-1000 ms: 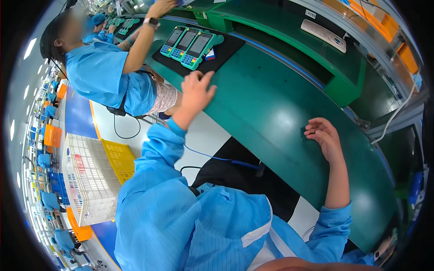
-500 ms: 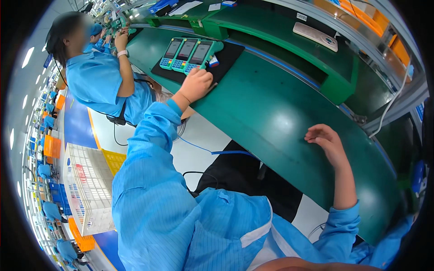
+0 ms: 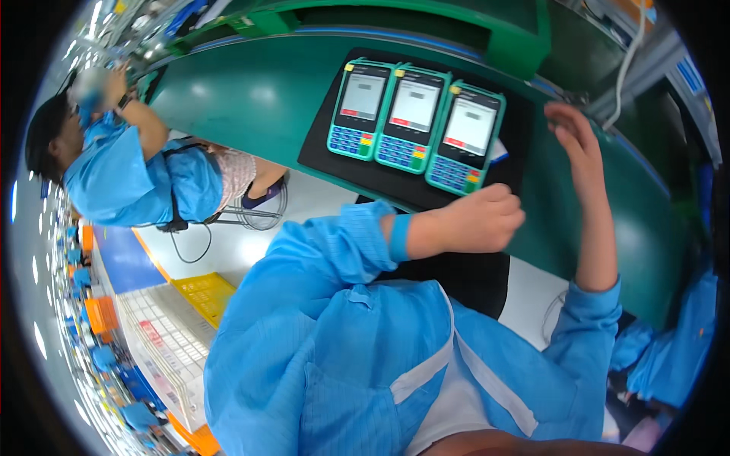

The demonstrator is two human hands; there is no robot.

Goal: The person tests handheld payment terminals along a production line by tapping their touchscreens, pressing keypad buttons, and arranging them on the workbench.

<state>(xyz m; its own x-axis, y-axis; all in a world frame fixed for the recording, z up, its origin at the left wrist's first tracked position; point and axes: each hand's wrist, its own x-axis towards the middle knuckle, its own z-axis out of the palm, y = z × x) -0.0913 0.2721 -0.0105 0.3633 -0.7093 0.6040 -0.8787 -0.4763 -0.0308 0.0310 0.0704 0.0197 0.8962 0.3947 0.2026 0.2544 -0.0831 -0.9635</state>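
Note:
Three teal card payment terminals, the left one [image 3: 360,110], the middle one [image 3: 411,118] and the right one [image 3: 465,137], lie side by side on a black mat [image 3: 323,144] with screens lit. Curled at the mat's near right corner is my left hand [image 3: 483,220]; it looks closed on the mat's edge, though the fingertips are hidden. Beyond the mat's right side, my right hand [image 3: 579,144] hovers over the bench, fingers apart and holding nothing. A small white and blue piece [image 3: 498,152] shows beside the right terminal.
The green bench [image 3: 251,95] runs left to right under a green raised shelf [image 3: 525,38]. At the left a co-worker [image 3: 144,167] in blue sits at the bench. White and yellow baskets [image 3: 171,327] stand at the lower left. A white cable [image 3: 627,76] hangs at the right.
The mat with the terminals has slid right along the bench, together with my left hand. The view has turned too. My right hand stays open, now close to the mat.

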